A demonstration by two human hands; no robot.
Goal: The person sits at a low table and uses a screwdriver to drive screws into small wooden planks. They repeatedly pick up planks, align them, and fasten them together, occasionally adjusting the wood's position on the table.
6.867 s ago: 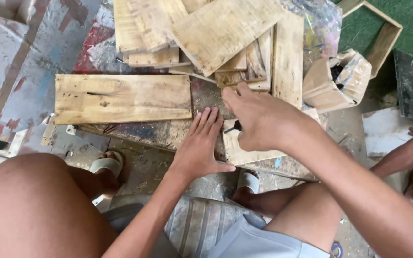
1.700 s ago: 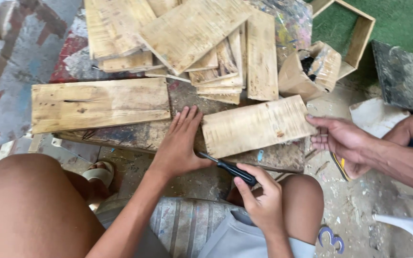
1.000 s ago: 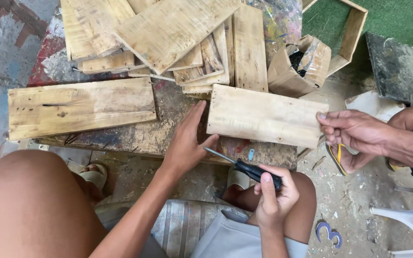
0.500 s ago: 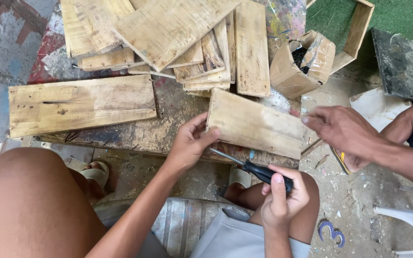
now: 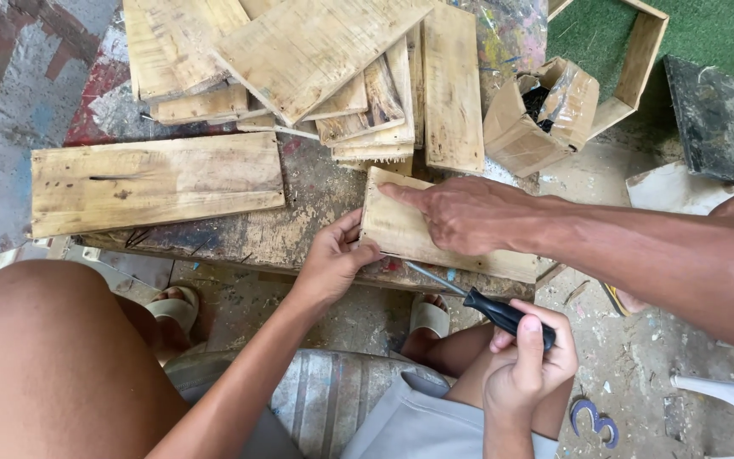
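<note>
Two hands, left [image 5: 333, 259] pinching board [image 5: 401, 231] edge, right [image 5: 527, 364] seemingly clamped around screwdriver [image 5: 490, 306].

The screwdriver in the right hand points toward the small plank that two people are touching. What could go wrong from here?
1. The screwdriver tip sits at the edge of the small plank, close to the left hand and the other person's hand; a slip might jab a finger.
2. The right hand grips only the handle end, so control may be weak.
3. Bare fingers on rough wood could catch splinters.
</note>
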